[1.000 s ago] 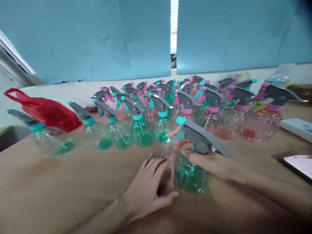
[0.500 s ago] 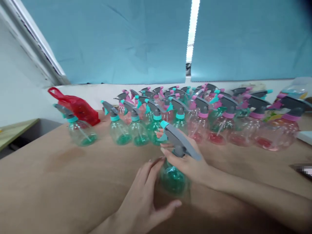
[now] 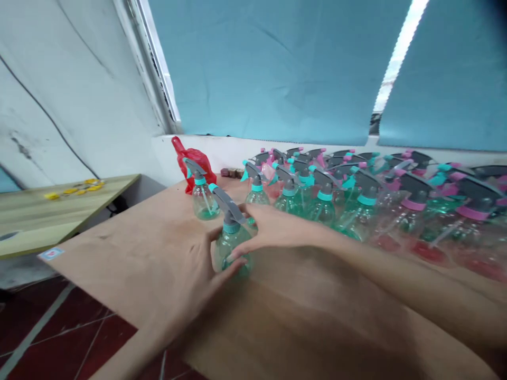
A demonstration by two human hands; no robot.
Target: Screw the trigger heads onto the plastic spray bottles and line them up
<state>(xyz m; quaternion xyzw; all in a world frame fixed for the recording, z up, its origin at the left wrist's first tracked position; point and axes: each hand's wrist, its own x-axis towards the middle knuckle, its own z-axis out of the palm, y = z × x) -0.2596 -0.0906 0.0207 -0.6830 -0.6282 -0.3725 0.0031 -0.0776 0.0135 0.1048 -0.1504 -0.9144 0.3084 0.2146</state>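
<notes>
A clear green spray bottle (image 3: pixel 225 245) with a grey trigger head and a turquoise collar stands upright between my hands, its nozzle pointing left. My left hand (image 3: pixel 200 266) is wrapped round the bottle's left and near side, thumb across the front. From the right, my right hand (image 3: pixel 269 227) grips the bottle's body, its thumb on the front and its other fingers behind, partly hidden. Just beyond stands a single green spray bottle (image 3: pixel 205 203). More green spray bottles (image 3: pixel 325 207) line up to the right of my hands.
Pink-collared spray bottles (image 3: pixel 412 211) crowd the right side, several rows deep. A red plastic bag (image 3: pixel 198 161) sits at the back of the brown table (image 3: pixel 130 253). Small yellow pieces (image 3: pixel 81 187) lie on a wooden desk (image 3: pixel 35 221) at left. A blue curtain (image 3: pixel 277 68) hangs behind.
The view has swung left. The held bottle has moved left, towards the single green bottle. My right hand has shifted from the trigger head down to the body, and my left hand has closed round it.
</notes>
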